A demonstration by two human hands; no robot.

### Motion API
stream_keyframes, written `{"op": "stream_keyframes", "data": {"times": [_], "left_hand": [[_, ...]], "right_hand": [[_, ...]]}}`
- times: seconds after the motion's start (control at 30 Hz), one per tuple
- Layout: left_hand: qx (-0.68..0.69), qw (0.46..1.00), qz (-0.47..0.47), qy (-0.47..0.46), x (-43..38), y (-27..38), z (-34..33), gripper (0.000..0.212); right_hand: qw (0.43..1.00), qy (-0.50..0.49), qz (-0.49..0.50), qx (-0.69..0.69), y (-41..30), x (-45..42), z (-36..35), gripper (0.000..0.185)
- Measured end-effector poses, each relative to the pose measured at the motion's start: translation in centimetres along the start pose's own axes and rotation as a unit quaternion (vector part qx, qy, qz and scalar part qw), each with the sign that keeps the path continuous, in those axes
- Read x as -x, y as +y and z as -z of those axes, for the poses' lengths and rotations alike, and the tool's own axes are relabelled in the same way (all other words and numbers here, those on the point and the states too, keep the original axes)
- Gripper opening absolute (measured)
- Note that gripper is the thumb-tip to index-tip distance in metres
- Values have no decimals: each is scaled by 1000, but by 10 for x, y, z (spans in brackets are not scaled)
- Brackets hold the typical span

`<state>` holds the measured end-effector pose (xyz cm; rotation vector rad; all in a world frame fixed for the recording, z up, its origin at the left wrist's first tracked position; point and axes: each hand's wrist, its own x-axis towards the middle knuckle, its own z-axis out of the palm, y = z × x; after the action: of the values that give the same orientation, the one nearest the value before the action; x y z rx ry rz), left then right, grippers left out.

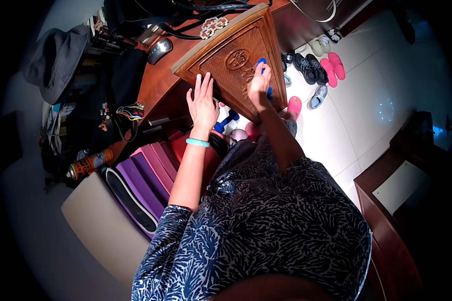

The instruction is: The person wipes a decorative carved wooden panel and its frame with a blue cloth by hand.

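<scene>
Before me a carved wooden panel with a raised frame leans against a reddish wooden desk. It bears a carved character in an oval and further raised carving below. My left hand, with a pale green bangle on its wrist, has its fingers extended and slightly apart. Its fingertips are at the panel's near left edge; contact is hard to tell. My right hand is closed around a small blue object in front of the panel's right part. Blue shows above and below the fist, which hides the middle.
A computer mouse and a lattice ornament are by the panel. A blue dumbbell lies on the floor below. Rolled or folded purple mats stand left, beside a spray can. Shoes and pink slippers are at right.
</scene>
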<state>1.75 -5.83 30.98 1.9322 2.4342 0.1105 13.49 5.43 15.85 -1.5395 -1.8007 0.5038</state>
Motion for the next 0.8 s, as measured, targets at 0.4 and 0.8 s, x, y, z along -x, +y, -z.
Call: {"op": "stream_keyframes", "data": {"times": [0.4,0.8], "left_hand": [[7,1000,-9,-3,5,-6,-4,66],[171,982,-15,79,5,-10,6,59]], "right_hand": [[988,-35,18,-148,-87,-26,36,69],[973,-87,161,-143,-111,0,51,50]]}}
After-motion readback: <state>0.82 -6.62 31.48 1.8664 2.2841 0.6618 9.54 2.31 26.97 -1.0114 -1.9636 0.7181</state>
